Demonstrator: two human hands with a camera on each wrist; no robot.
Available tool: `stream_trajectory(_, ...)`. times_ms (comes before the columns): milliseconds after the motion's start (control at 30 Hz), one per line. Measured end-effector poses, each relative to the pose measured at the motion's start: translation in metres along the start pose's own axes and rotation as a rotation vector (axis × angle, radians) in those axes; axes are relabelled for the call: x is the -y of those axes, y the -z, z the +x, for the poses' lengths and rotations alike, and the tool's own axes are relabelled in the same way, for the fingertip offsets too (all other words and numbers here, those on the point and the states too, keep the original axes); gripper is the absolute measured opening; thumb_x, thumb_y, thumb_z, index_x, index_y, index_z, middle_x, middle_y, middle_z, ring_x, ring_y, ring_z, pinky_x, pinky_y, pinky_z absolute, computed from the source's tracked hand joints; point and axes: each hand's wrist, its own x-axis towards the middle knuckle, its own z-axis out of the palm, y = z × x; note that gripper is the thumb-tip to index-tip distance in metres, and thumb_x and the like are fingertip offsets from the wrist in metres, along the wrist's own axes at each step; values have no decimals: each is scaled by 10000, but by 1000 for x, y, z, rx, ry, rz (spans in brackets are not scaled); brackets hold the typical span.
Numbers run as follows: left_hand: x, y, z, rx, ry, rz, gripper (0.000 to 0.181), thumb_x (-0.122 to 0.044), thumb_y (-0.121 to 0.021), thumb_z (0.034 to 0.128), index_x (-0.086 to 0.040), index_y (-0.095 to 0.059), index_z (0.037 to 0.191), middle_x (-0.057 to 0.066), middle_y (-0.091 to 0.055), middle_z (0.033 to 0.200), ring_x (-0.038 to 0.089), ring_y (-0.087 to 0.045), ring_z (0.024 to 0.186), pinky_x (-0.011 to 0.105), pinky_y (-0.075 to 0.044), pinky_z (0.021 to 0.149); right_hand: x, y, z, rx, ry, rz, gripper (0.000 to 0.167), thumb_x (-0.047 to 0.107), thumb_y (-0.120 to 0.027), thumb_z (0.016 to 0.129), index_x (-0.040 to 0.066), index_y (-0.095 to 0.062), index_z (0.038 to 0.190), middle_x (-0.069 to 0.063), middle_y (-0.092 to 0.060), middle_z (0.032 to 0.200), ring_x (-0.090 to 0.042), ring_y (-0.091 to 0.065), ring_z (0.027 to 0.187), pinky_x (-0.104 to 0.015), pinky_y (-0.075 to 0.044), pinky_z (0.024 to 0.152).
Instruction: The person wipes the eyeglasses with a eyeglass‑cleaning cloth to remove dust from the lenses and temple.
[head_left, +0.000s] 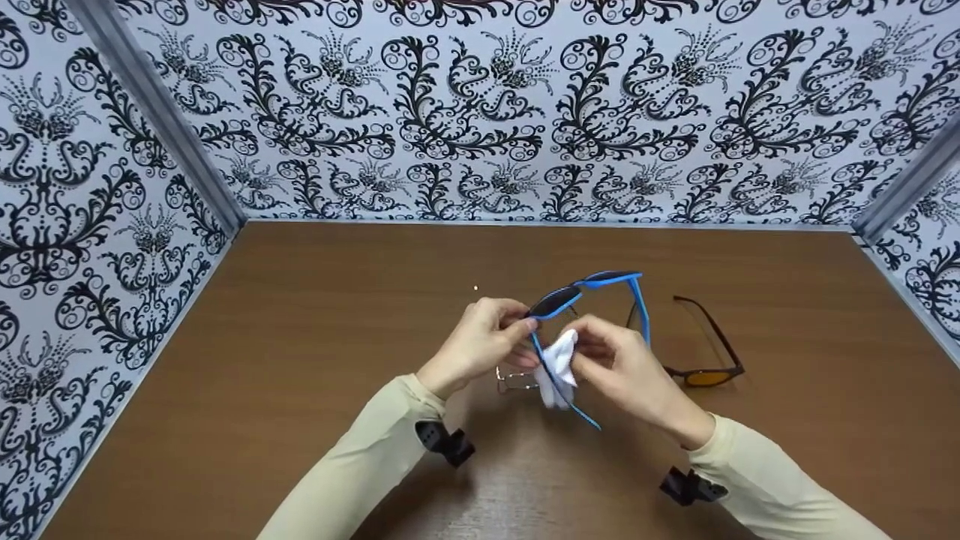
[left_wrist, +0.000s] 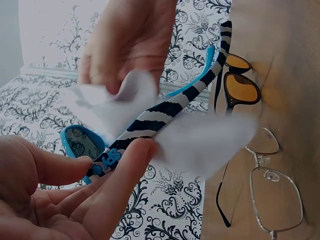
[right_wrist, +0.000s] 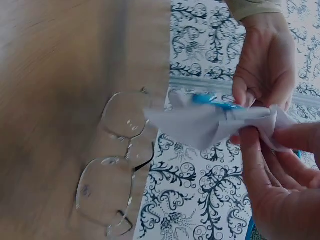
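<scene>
My left hand (head_left: pixel 484 339) pinches blue-framed sunglasses (head_left: pixel 556 301) near a hinge, thumb and fingers on the root of one temple. That temple (left_wrist: pixel 150 122) carries black and white stripes in the left wrist view, with blue lettering near the hinge. In my right hand (head_left: pixel 626 367) is a white cloth (head_left: pixel 559 364), pinched between thumb and fingers. The cloth lies around the striped temple, hiding part of it, and looks blurred in the left wrist view. The other blue temple (head_left: pixel 640 311) stands unfolded. Both hands are held above the table.
Thin metal-rimmed glasses (right_wrist: pixel 79 187) lie on the brown table (head_left: pixel 337 300) below the hands. To the right are dark-framed glasses with orange lenses (head_left: pixel 709 377), one temple pointing away. Patterned black and white walls (head_left: pixel 487 112) stand at the back and sides.
</scene>
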Motion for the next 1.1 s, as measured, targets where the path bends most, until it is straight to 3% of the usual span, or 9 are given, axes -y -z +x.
stream_trajectory(267, 0, 7, 0, -30, 12, -5, 148, 30, -524, 963, 131, -599, 1042, 248, -671, 808, 211, -677, 621, 384, -580, 640, -12, 11, -25, 169, 111, -47, 209, -118, -575, 880, 24, -632, 1022, -53, -676, 908, -141, -651, 798, -277, -562, 676)
stream_trajectory(433, 1, 8, 0, -31, 20, -3, 157, 35, -512, 967, 132, -592, 1062, 225, -683, 823, 264, -692, 666, 386, -580, 656, -13, 18, -36, 203, 103, -36, 280, -159, -557, 860, 63, -628, 1013, -28, -677, 895, -134, -646, 792, -270, -560, 676)
stream_trajectory(767, 2, 1, -2, -54, 11, 33, 133, 36, -517, 963, 112, -604, 1028, 154, -687, 781, 178, -665, 589, 373, -581, 621, -1, -1, -19, 76, 14, -33, 184, -91, -594, 883, 57, -651, 974, -18, -678, 916, -162, -670, 804, -284, -564, 700)
stream_trajectory(967, 4, -3, -3, -72, 18, 105, 127, 36, -528, 956, 97, -613, 1027, 125, -694, 814, 251, -676, 602, 354, -579, 589, -1, -13, -8, -26, -52, 46, 118, -46, -624, 897, 28, -645, 987, -48, -666, 934, -192, -663, 831, -290, -555, 755)
stream_trajectory(1100, 6, -3, -3, -81, 20, 114, 143, 45, -520, 952, 113, -607, 1042, 142, -688, 831, 191, -653, 578, 354, -579, 595, -3, -19, -5, -97, -71, 85, 98, -41, -638, 891, -8, -642, 984, -81, -680, 936, -207, -671, 841, -288, -549, 776)
